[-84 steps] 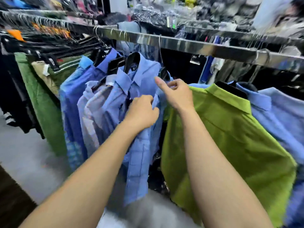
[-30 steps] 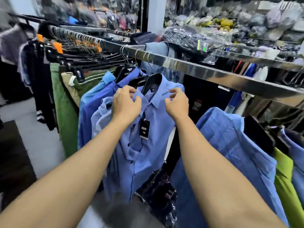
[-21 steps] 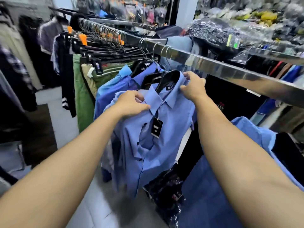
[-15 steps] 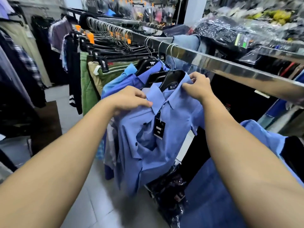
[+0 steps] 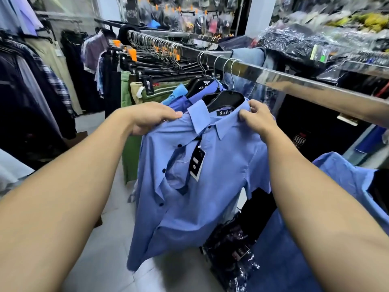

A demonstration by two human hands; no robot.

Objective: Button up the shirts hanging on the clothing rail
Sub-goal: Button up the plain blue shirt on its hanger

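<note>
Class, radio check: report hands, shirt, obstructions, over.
Left hand grips blue shirt at one shoulder, right hand pinches the other. Front open, dark buttons undone. Price tag dangles over the placket.

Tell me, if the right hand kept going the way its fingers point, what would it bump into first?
Probably the black hanger inside the blue shirt's collar. The right hand already pinches that shirt's shoulder, its fingers pointing up and leftward at the hanger. Depth is hard to judge; past it comes the metal rail.

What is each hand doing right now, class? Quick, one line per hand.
Left hand: closed, grips the blue shirt at its shoulder.
Right hand: closed, pinches the same shirt by the collar.
</note>
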